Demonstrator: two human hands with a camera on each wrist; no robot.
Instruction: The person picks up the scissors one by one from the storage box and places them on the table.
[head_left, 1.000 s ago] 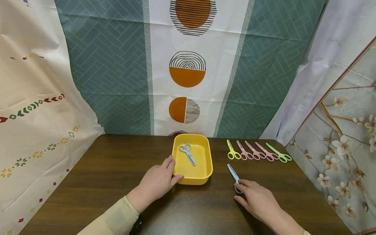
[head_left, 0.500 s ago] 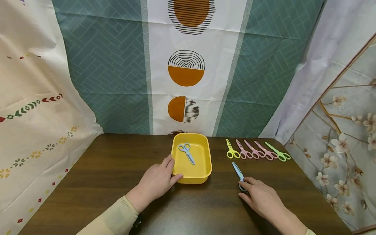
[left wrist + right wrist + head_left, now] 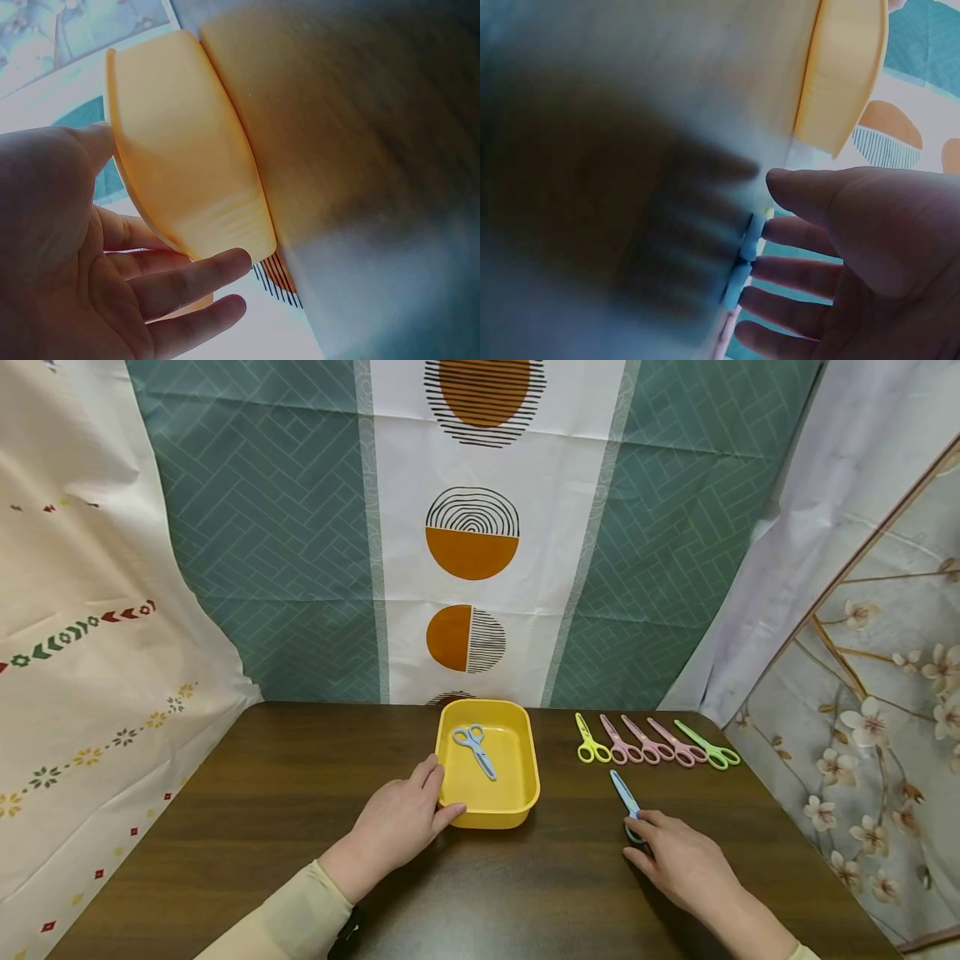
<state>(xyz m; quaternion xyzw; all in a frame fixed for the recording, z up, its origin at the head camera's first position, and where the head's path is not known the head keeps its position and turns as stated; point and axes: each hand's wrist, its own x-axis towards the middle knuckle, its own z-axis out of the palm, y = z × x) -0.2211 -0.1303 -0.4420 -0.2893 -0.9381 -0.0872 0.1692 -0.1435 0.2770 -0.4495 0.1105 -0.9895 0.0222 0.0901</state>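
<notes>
My left hand (image 3: 396, 818) rests against the near left corner of a yellow plastic tray (image 3: 491, 819), fingers along its left side and thumb at the front rim. Inside the tray lies one pair of blue scissors (image 3: 482, 758). On the table to the right, a second pair of blue scissors (image 3: 622, 788) lies with its blade pointing away and slightly left. The fingertips of my right hand (image 3: 686, 864) touch its handle loops. In the right wrist view those fingers are nearly straight on the blue handle (image 3: 754, 238), with the thumb apart from it.
At the back right of the dark wooden table (image 3: 330, 752) is a row of scissors: yellow (image 3: 583, 731), several pink (image 3: 634, 730) and green (image 3: 693, 737). A patterned curtain (image 3: 480, 652) hangs behind the table's far edge, with a floral one (image 3: 862, 777) at the right.
My right hand has slid the blue scissors across the table to the right and a little away, nearer the row. The left hand and tray have stayed in place.
</notes>
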